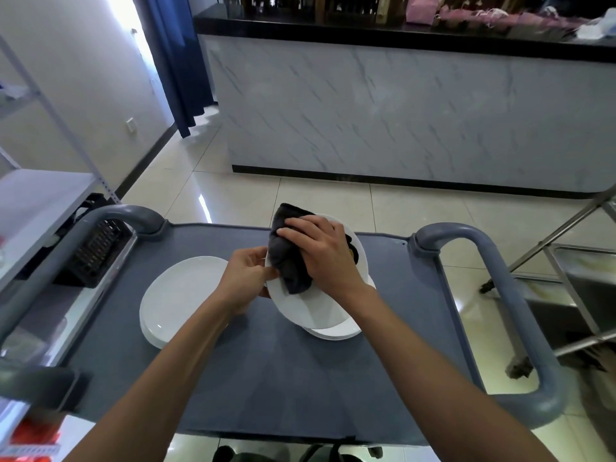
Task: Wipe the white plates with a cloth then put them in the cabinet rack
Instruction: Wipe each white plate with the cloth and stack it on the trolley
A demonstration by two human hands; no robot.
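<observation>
I see bare cart top in front of both plate stacks, room enough to pass. The left stack and right stack narrow the middle. Curved handles fence both ends; the crate possibly blocks the left.

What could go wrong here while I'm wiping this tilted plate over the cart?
The left hand pinches only the rim of the tilted plate, so pressure from the right hand with the dark cloth might tip it onto the stack beneath and chip it.
</observation>
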